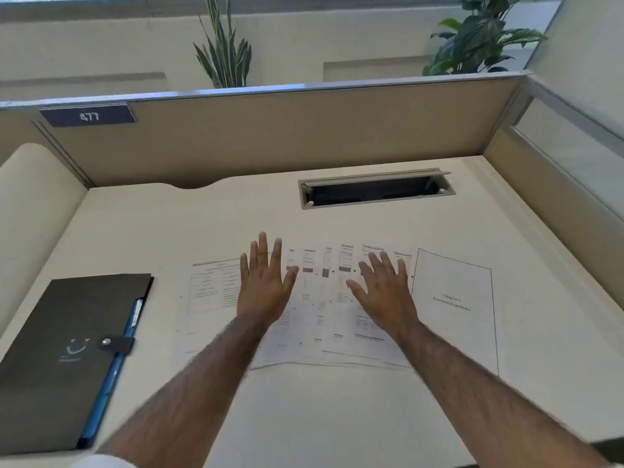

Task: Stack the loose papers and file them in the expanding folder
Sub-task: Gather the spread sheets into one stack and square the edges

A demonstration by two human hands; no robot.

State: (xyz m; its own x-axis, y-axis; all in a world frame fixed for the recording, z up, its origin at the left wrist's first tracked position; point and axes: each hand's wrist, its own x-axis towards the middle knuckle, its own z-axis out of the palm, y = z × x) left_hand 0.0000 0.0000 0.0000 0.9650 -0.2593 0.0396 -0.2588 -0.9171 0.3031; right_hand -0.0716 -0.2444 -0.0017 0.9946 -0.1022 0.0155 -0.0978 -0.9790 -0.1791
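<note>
Both the left hand (262, 288) and right hand (383, 291) are hovering wide, fingers spread, over overlapping white printed papers (324, 319) lying on the cream tabletop (320, 410) beside a closed black expanding folder (64, 359).

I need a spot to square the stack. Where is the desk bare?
Bare: the near strip between the forearms, below the papers, and the far-left stretch above the folder, beside the cable slot. Crowded: the middle, papers fanned under both hands.
</note>
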